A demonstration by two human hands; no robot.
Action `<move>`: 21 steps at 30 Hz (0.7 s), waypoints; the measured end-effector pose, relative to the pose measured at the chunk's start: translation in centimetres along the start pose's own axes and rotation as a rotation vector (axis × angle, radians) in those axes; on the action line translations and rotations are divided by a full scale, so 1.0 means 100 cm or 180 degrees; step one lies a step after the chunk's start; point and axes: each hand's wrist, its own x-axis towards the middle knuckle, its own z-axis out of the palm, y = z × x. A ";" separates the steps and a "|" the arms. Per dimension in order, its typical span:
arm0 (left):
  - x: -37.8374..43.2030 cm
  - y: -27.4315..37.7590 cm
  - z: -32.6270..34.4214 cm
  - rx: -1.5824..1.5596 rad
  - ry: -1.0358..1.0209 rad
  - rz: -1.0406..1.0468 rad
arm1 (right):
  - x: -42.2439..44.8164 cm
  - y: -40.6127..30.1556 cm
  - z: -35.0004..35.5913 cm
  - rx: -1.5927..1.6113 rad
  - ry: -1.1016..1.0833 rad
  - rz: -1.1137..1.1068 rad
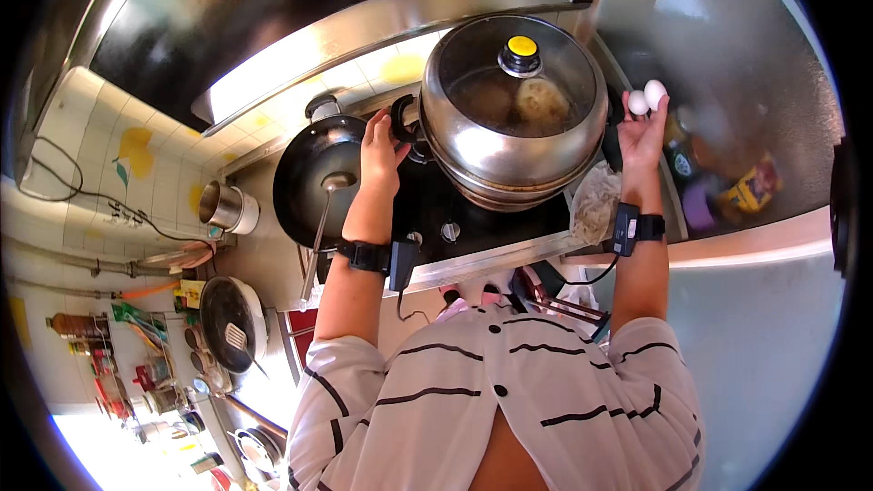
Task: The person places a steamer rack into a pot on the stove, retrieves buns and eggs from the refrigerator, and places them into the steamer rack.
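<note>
A large metal steamer pot (505, 143) stands on the black stove, its domed lid of metal and glass topped by a black and yellow knob (522, 56). Through the glass show round, pale brown pieces of food. My left hand (383, 160) is at the pot's left side handle (404, 119); whether the fingers close on it is unclear. Two white eggs (646, 97) rest in the fingers of my right hand (641, 136), raised at the pot's right side. To the left of the pot sits a black wok (290, 181) with a metal ladle (338, 182) in it.
A crumpled plastic bag (597, 204) lies right of the stove, near a metal panel (736, 82). At the left are metal cups (222, 203), a frying pan (222, 317) with a slotted turner, and wall racks of jars. The range hood (382, 20) overhangs the back.
</note>
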 end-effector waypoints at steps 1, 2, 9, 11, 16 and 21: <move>0.010 -0.003 0.005 -0.0197 -0.0175 0.0000 | 0.002 0.002 0.000 -0.0005 0.0040 -0.0010; 0.015 -0.004 0.013 -0.0418 -0.0361 0.0003 | 0.006 0.000 0.005 0.0120 0.0048 -0.0088; 0.030 -0.020 0.028 -0.0149 -0.0043 0.0599 | 0.001 -0.007 0.015 0.0303 0.0177 -0.0015; 0.027 -0.017 0.029 -0.0174 0.0058 0.0536 | 0.002 -0.008 0.014 0.0294 0.0182 0.0082; 0.020 -0.001 0.024 -0.0142 0.0044 0.0733 | -0.004 -0.016 0.024 0.0199 -0.0032 0.0162; 0.010 0.029 0.000 -0.0269 0.0015 0.0854 | -0.021 -0.008 0.042 0.0269 -0.0243 0.0148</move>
